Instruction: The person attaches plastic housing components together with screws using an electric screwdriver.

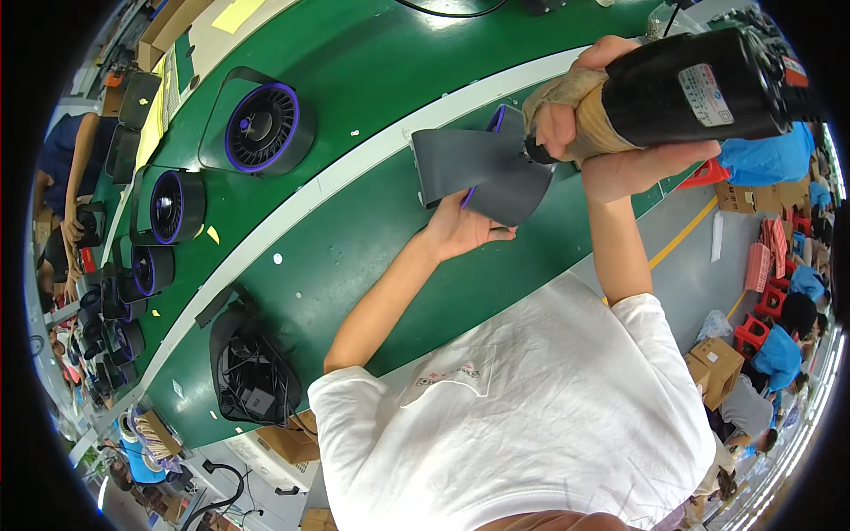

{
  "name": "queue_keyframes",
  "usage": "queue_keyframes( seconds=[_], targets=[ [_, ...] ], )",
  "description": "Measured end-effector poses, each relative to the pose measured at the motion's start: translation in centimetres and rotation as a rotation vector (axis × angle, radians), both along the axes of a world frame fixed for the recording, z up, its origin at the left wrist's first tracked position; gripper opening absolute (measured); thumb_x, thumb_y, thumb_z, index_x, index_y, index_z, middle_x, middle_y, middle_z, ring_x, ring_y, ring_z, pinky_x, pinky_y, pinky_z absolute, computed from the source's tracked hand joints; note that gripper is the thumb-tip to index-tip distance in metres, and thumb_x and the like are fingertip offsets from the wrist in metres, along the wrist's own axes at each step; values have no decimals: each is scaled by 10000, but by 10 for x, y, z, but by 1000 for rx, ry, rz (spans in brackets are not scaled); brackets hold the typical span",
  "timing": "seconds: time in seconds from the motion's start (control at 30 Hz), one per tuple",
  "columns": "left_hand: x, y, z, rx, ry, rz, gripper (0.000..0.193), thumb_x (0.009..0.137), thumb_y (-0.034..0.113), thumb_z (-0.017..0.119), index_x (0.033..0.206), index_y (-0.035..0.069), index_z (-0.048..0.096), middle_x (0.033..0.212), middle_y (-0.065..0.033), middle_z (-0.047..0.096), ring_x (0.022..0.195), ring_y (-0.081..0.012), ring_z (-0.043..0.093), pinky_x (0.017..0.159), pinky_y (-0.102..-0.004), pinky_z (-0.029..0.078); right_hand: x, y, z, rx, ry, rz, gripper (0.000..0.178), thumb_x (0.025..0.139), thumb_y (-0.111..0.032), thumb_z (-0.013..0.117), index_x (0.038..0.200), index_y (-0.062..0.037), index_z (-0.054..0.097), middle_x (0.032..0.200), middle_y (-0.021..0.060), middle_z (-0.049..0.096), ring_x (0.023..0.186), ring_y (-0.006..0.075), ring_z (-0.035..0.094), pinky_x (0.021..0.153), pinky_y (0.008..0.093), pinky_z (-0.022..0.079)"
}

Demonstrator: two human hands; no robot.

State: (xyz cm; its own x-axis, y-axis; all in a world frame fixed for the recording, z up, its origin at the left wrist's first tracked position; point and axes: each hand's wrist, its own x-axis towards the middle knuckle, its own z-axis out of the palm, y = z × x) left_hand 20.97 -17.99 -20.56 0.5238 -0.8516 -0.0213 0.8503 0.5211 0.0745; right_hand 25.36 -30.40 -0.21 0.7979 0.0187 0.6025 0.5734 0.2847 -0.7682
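A small dark grey desk fan (512, 188) with purple edging is tipped on its side over the green bench. My left hand (453, 228) is closed around its lower edge, with the thumb stretched out below. A black power screwdriver (651, 93), its nose wrapped in tan tape, lies in the grip of my right hand (611, 173). The tool's tip points at the fan's right side, and some fingers cover the place where they meet. Whether the tip touches a screw is hidden.
Several fans with purple rings (263, 128) stand in a row along the conveyor (354, 84) beyond the white rail (390, 128). A black bag (252, 367) sits at the bench's left end. Co-workers are at far left and right, near cardboard boxes (715, 363).
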Motion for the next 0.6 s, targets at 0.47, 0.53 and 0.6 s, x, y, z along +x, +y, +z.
queue_keyframes(
  seconds=[0.47,0.53,0.6],
  targets=[
    [57,52,87,988,-411,562,522,899,415,448,1261,39,430,1220,-131,511,1029,-245,563,843,-434,494,-2,-44,-7,105,17,148,928,774,-799,231,1070,55,440,554,73,495,433,142,454,441,275,394],
    [102,85,94,1295,-649,561,482,886,378,485,1232,42,464,1153,-115,551,969,-231,581,795,-391,501,0,-57,-16,137,41,138,906,787,-784,255,1067,57,443,557,72,497,433,138,455,438,269,392],
    [141,116,107,1606,-809,506,401,877,328,499,1159,44,528,1072,-109,595,916,-216,590,734,-355,500,11,-71,-35,-25,152,-38,860,803,-758,262,1054,50,418,508,69,458,372,151,428,387,274,378]
  ],
)
